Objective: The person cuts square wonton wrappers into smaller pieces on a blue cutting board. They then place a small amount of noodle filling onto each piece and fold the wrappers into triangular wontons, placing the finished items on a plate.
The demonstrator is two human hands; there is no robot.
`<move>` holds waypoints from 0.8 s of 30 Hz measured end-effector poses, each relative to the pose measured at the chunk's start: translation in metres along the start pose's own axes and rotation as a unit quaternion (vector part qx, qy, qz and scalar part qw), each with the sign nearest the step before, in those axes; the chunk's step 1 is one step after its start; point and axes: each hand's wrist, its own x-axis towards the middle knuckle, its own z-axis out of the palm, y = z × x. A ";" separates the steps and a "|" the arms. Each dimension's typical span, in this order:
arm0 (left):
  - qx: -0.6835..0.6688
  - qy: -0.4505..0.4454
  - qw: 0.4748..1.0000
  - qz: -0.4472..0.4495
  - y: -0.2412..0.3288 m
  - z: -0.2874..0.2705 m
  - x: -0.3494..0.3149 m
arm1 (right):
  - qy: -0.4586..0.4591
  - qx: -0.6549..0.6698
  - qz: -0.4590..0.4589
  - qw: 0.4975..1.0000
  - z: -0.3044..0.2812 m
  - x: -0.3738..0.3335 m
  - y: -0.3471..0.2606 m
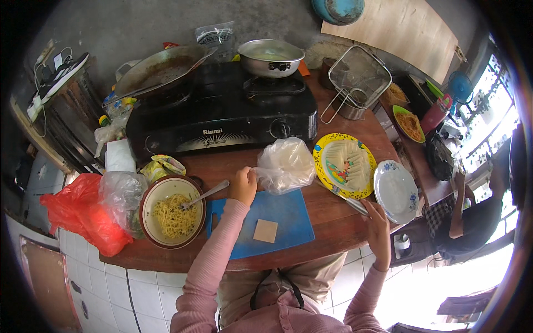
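My left hand [242, 187] pinches the gathered edge of a clear plastic bag [286, 165] with something pale inside. Below that hand, a square pale dough wrapper [265, 231] lies flat on a blue cutting board [297, 213]. At the table's right front edge, the fingers of my right hand [378, 230] close on the end of a silver knife [355, 205]. The knife lies beside a yellow-rimmed plate [320, 172] holding several folded pale wrappers [355, 161]. Left of the board, a brown-rimmed bowl [145, 222] holds yellow noodles [175, 216] and a metal spoon [206, 192].
A black two-burner stove [222, 119] carries a wok [158, 72] and a silver pot [272, 58]. A white flowered plate [395, 191] sits near the right edge, strainers [361, 72] behind. Plastic bags [83, 211] crowd the left. Another person [466, 227] sits at right.
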 end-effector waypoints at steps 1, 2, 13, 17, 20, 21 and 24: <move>-0.024 0.013 1.000 0.014 -0.006 0.002 0.002 | -0.007 -0.004 -0.024 1.000 0.007 0.007 0.001; -0.048 0.010 0.999 0.007 -0.011 0.004 0.005 | -0.013 -0.009 -0.046 0.999 0.018 0.015 0.002; 0.098 0.082 0.990 0.053 -0.018 0.002 0.008 | 0.005 -0.109 -0.264 0.958 0.150 0.110 -0.017; 0.202 0.125 0.960 0.146 -0.011 -0.001 0.001 | -0.040 -0.105 -0.261 0.959 0.153 0.115 -0.014; 0.143 0.064 0.987 0.036 -0.004 -0.005 -0.004 | -0.081 -0.102 -0.237 0.963 0.146 0.114 -0.014; 0.113 0.028 0.993 -0.033 0.001 -0.007 -0.006 | -0.070 -0.107 -0.244 0.961 0.145 0.113 -0.016; 0.053 -0.002 0.996 -0.068 0.016 -0.021 -0.016 | -0.017 -0.136 -0.267 0.954 0.140 0.106 -0.024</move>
